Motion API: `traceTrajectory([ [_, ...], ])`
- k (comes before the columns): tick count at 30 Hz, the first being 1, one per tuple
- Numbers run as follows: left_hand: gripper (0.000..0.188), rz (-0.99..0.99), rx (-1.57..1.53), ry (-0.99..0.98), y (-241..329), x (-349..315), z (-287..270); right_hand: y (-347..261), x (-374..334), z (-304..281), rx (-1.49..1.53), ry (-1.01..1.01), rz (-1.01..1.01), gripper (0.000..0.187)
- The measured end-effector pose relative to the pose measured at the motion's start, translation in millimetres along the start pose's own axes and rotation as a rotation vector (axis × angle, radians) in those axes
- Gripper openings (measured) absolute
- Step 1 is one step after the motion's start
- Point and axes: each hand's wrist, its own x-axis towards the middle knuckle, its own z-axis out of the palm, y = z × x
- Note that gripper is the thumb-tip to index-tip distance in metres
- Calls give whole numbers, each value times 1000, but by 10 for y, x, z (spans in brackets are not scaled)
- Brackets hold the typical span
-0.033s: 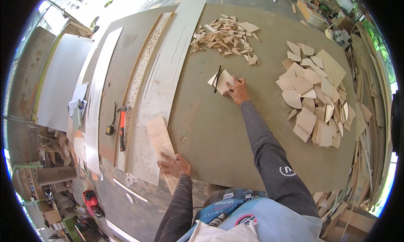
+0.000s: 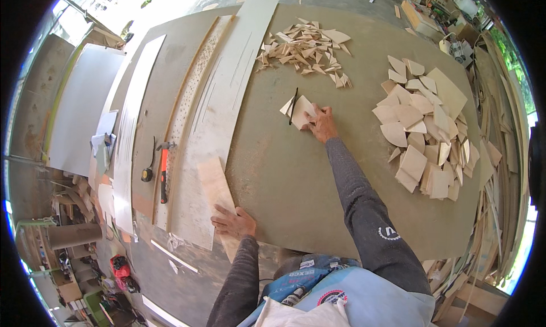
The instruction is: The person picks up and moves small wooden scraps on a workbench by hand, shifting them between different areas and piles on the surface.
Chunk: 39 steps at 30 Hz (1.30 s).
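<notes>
My left hand (image 2: 234, 221) lies with fingers spread on a pale plywood strip (image 2: 214, 180), which slants over the edge of a long white board (image 2: 207, 133). My right hand (image 2: 322, 125) reaches forward over the brown tabletop (image 2: 284, 202). Its fingers grip the right edge of a small pale plywood piece (image 2: 305, 107). Across that piece lies a slim black pen-like stick (image 2: 293, 106), and a pointed wood corner shows at its left side. Part of the piece is hidden under my right fingers.
Thin pointed wood offcuts (image 2: 307, 47) are heaped at the far middle. A larger pile of cut plywood pieces (image 2: 418, 119) lies to the right. On the left are a hammer (image 2: 164, 173), a tape measure (image 2: 147, 174) and a dotted long strip (image 2: 190, 108). Sawdust covers the table near the white board.
</notes>
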Motion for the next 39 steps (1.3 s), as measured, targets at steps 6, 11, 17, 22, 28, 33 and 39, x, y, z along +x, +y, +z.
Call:
traceTrajectory([
  [6,82,20,-9,-2,-95,38,103,-46,-210,79,-8,24,-92,49],
  [11,82,-8,-9,-40,-51,46,61,-102,-240,22,3,-2,-80,47],
  [17,83,-11,-16,-22,-71,64,136,-109,-284,90,-6,36,-88,46],
  [22,84,-10,1,-16,-61,45,108,-144,-290,87,-6,36,-51,43],
  [28,85,-17,11,-21,-63,49,117,-233,-282,16,-54,24,-15,41],
  [33,85,-28,13,-44,-20,54,59,-236,-236,30,-102,22,16,43],
  [39,85,-31,3,-39,-48,75,127,-186,-205,121,22,52,58,43],
])
